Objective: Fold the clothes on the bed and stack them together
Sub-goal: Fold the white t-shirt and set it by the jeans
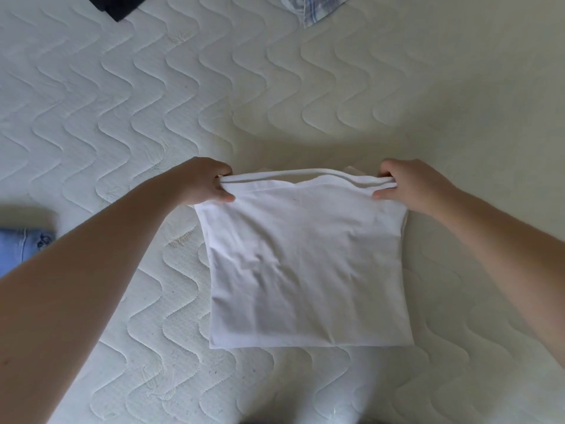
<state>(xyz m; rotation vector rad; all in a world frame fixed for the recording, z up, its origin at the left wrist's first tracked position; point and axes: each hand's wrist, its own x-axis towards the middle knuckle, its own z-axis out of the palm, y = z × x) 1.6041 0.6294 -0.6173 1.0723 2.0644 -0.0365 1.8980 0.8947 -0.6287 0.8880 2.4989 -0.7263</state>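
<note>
A bed [214,87] fills the whole view, covered by a cream-white quilted mattress surface stitched in repeating wavy lines, with faint leaf-like motifs woven in here and there. Soft, even light falls across it, brighter on the left side and dimmer, greyer toward the right and lower edge. No wall, floor or window shows.

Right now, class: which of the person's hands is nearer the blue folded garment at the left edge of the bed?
Left. The left hand pinches the white shirt's far left corner, closer to the blue garment. The right hand grips the far right corner, across the shirt.
</note>
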